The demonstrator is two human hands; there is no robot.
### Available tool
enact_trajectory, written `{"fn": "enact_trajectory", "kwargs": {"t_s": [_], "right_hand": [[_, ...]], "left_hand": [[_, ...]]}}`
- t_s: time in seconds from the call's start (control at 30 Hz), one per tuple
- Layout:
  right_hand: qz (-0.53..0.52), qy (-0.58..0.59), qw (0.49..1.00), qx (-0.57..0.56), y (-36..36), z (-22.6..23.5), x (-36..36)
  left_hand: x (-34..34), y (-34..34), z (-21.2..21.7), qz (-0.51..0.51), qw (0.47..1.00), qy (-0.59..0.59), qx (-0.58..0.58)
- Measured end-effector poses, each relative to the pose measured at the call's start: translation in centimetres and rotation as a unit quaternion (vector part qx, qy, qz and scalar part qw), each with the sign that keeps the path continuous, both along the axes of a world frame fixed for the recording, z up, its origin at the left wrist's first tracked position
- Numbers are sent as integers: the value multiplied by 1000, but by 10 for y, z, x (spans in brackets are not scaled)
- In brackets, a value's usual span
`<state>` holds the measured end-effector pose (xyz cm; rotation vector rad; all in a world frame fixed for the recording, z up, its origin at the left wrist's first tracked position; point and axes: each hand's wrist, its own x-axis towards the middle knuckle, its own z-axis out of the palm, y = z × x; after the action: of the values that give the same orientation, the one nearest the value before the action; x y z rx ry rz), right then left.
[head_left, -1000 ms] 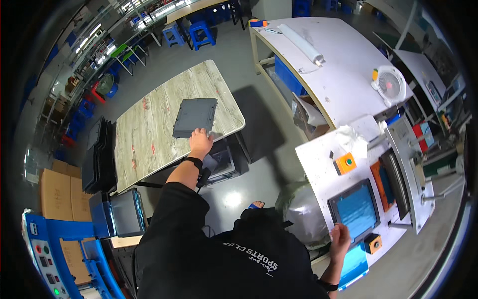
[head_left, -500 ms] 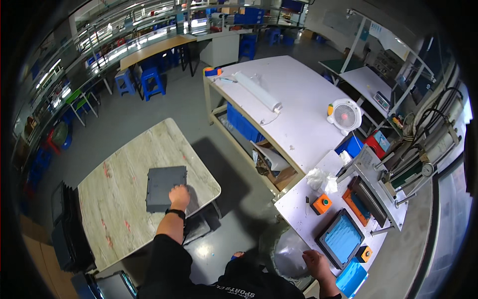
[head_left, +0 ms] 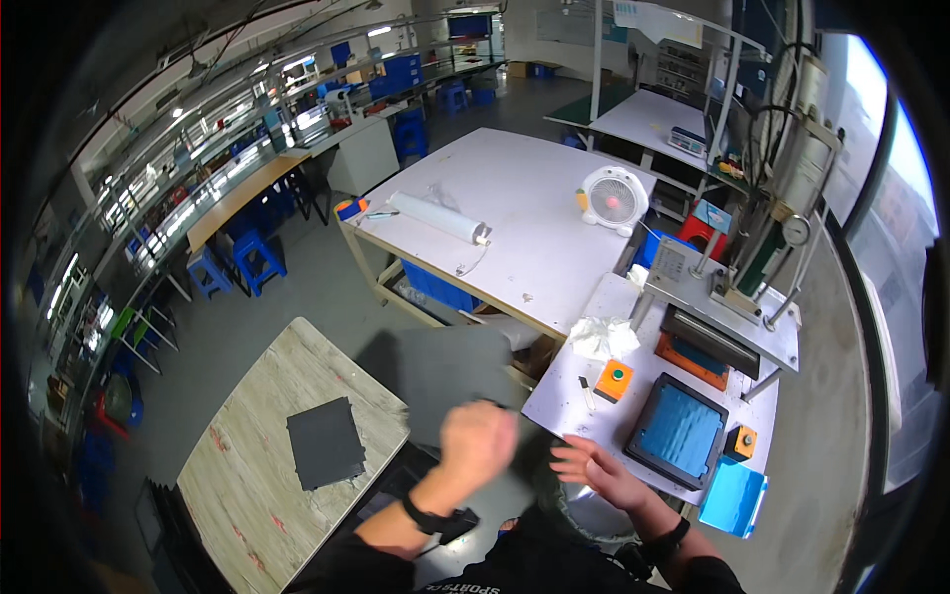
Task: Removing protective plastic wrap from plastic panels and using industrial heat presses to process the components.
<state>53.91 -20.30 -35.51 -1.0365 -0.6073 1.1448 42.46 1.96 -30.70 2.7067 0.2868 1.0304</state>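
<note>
My left hand [head_left: 478, 441] is raised over the gap between two tables, its fingers curled but smeared by motion, so what it may hold cannot be made out. To its right, my right hand [head_left: 601, 473] hangs open above the lined bin, fingers apart and nothing in them. A dark grey flat case [head_left: 327, 444] lies on the marbled table [head_left: 247, 436] at the left, apart from both hands. Nearest my right hand, on the white bench [head_left: 554, 401], sits a black frame [head_left: 636, 450] around a blue, glossy sheet [head_left: 683, 432].
A press [head_left: 717, 342] stands at the back of the bench, an orange plate [head_left: 683, 362] beneath it. Two button boxes, one orange [head_left: 614, 380] and one darker [head_left: 740, 443], flank the frame. Crumpled white wrap [head_left: 602, 338] and a blue tray [head_left: 732, 500] lie nearby. Beyond, a large table [head_left: 515, 198] holds a fan [head_left: 613, 198].
My left hand has come off the grey case and swung right. My right hand has risen forward, its fingers now spread. The whole view has turned toward the right.
</note>
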Motion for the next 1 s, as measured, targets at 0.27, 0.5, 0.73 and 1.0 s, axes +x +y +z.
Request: {"fn": "enact_trajectory", "kwargs": {"t_s": [0.27, 0.5, 0.73, 1.0], "right_hand": [[-193, 17, 981, -24, -112, 14, 44], [-258, 148, 952, -75, -217, -28, 89], [-379, -103, 909, -141, -273, -107, 98], [-418, -327, 815, -230, -265, -110, 118]], "left_hand": [[53, -114, 0, -185, 971, 154, -12], [98, -173, -67, -178, 907, 240, -299], [122, -224, -104, -105, 871, 261, -402], [177, -207, -148, -189, 928, 185, -264]]}}
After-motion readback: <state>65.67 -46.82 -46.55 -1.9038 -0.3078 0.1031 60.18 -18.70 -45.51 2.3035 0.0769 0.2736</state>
